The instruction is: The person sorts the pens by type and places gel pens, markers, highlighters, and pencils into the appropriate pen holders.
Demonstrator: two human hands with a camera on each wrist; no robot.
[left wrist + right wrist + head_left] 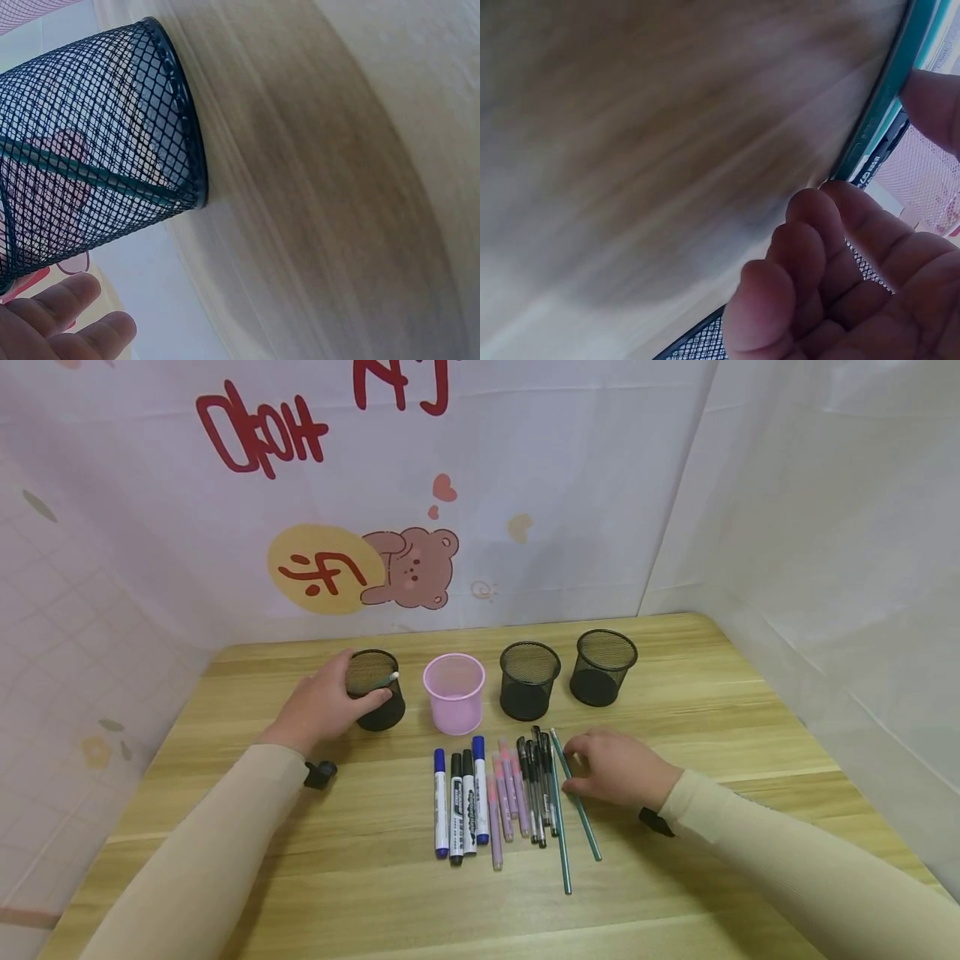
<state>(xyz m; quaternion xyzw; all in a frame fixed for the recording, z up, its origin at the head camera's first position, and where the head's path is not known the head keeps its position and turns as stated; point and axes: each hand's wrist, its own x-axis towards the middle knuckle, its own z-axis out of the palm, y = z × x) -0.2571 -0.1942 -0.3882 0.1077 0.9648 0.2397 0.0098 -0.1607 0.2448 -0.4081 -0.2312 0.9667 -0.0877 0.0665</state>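
My left hand [324, 702] is at the leftmost black mesh pen cup [97, 142], thumb across its front and fingers round its back left side. A teal pencil [90, 174] leans inside that cup, its pale end [394, 676] poking up near the thumb. My right hand [611, 767] is over the table, its thumb and index finger at a second teal pencil [881, 105] lying on the wood. Its other fingers are curled. Just left of it lies another teal pencil [564, 852], beside several black pens [534, 785].
A pink mesh cup [456, 710] and two black mesh cups [527, 700] [596, 685] stand along the back of the wooden table [360, 877]. Pink highlighters [502, 814] and whiteboard markers [462, 806] lie in the middle. A printed white cloth [570, 468] hangs behind.
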